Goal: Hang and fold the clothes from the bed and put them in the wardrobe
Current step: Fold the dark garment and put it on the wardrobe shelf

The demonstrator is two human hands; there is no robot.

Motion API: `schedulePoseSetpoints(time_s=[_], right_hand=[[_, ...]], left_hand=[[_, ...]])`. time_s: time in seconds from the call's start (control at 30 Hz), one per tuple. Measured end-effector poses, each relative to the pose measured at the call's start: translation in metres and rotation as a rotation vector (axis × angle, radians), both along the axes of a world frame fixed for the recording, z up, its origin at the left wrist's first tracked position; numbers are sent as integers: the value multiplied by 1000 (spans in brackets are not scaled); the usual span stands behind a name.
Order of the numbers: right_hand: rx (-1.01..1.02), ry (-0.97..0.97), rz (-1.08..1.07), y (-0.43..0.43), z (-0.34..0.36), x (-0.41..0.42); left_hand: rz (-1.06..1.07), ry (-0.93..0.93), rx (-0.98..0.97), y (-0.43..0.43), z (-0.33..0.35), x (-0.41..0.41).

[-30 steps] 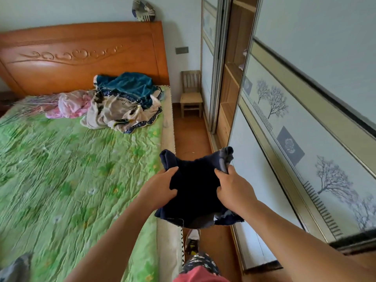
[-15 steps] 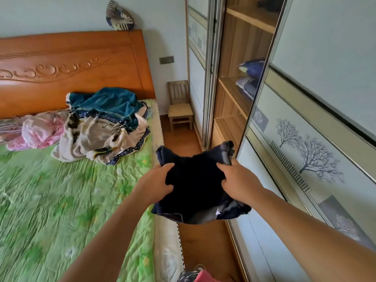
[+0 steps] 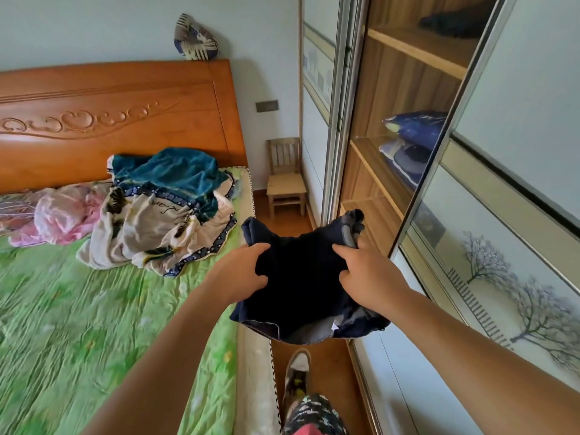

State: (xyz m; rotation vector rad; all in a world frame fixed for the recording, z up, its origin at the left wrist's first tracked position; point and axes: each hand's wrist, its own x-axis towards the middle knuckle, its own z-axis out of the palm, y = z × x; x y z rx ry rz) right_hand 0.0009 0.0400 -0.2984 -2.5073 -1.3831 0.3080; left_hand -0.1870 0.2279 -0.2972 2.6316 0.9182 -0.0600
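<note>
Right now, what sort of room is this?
Likely a home bedroom: a bed with a carved headboard, a sliding-door wardrobe beside it, a heap of fabric on the bed. The left hand and right hand grip a dark garment.

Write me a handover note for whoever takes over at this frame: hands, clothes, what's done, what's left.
Left hand and right hand both grip a roughly folded dark garment, in the air between bed and open wardrobe.
Done: this garment is off the bed. Blue bundles lie on a wardrobe shelf.
Left: shelve it, then the teal-and-cream pile and pink clothes on the bed.
</note>
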Motion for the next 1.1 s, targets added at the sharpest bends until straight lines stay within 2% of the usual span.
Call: schedulePoseSetpoints(time_s=[0.13,0.3,0.57,0.87,1.1], right_hand=[[-2,16,-32,48,-1,33],[48,22,-63,155,-3,100],[61,65,-74,286,36,164],[98,23,-69,330,107,211],[109,-13,-101,331,203,249]], left_hand=[[-14,-2,2,50,-2,40],[-31,5,-5,157,3,109],[-64,81,-18,301,51,183],[-118,34,29,356,121,231],[-215,-49,134,376,210,275]])
